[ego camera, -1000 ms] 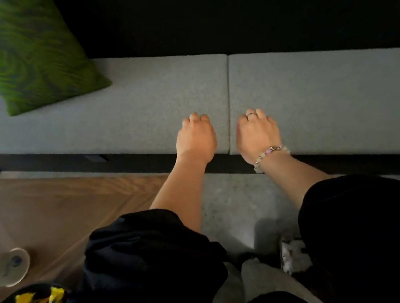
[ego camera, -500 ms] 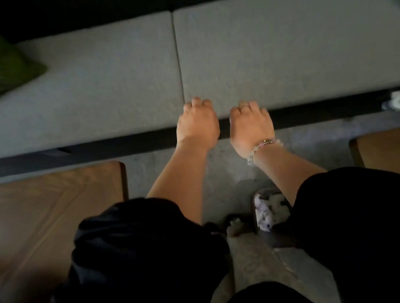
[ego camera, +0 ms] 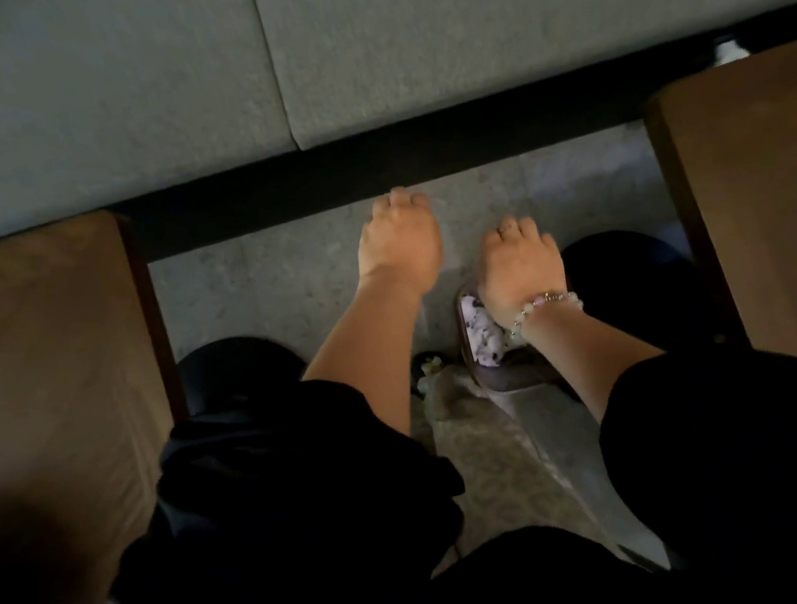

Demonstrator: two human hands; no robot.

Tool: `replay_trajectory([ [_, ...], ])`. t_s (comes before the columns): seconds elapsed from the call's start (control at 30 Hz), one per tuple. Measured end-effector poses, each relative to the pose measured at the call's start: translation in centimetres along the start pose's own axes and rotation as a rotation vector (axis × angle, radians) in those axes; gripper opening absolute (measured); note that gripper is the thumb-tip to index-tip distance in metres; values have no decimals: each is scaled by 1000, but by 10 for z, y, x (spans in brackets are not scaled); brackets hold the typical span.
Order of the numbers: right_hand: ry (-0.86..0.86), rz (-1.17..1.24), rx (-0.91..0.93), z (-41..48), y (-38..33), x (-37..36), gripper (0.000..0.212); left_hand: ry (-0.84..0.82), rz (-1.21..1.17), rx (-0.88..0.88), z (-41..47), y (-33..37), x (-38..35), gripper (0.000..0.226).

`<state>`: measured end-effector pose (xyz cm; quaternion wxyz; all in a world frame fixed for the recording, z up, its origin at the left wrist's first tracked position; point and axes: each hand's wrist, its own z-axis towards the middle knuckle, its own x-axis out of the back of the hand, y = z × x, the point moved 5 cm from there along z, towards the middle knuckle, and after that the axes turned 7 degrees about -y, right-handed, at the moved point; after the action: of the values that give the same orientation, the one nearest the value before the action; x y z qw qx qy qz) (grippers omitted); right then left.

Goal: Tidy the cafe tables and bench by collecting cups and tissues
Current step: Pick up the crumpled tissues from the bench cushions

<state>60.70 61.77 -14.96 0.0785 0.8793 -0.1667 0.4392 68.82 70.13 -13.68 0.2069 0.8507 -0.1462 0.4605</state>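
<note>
Hands over the floor lane between two tables

Your left hand [ego camera: 399, 250] and right hand [ego camera: 517, 263] hang side by side above the grey floor [ego camera: 279, 278], fingers loosely curled under, nothing seen in them. Your lane is narrow: left table [ego camera: 32, 356] edge on one side, right table [ego camera: 773, 194] edge on the other, bench [ego camera: 499, 17] front across the far end. Dark round bases [ego camera: 236, 372] crowd both sides. A patterned slipper [ego camera: 482, 341] lies under your right wrist. A small white object [ego camera: 731, 53], tissue or cup you cannot tell, sits at the bench edge beside the right table's far corner.

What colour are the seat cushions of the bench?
Grey. The bench cushions show plainly in the head view, the only view here.
</note>
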Motion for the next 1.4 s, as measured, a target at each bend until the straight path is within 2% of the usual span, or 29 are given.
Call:
replay_trajectory([
  [0.3,-81,51,-75,-10,40,-59,40,-118,-71,-45,-1,30,-66,34],
  [0.5,-224,21,-92,16,70,-151,49,-303,-165,-8,16,38,-181,47],
  [0.6,-260,21,-124,34,83,-199,49,-372,-192,-16,26,44,-240,47],
  [0.8,-250,83,-242,62,103,-265,48,-516,-242,-92,43,57,-320,52],
  [0.9,-225,136,-276,79,114,-286,62,-502,-244,-127,61,59,-338,47],
  [0.97,-170,148,-296,88,119,-291,57,-445,-260,-131,73,60,-345,40],
  [1.07,-226,220,-308,97,130,-303,49,-391,-256,-150,85,63,-353,35],
  [1.23,-231,345,-343,91,137,-304,52,-466,-175,-167,84,64,-359,62],
  [1.4,-181,345,-395,79,130,-302,58,-450,-133,-186,80,58,-350,68],
])
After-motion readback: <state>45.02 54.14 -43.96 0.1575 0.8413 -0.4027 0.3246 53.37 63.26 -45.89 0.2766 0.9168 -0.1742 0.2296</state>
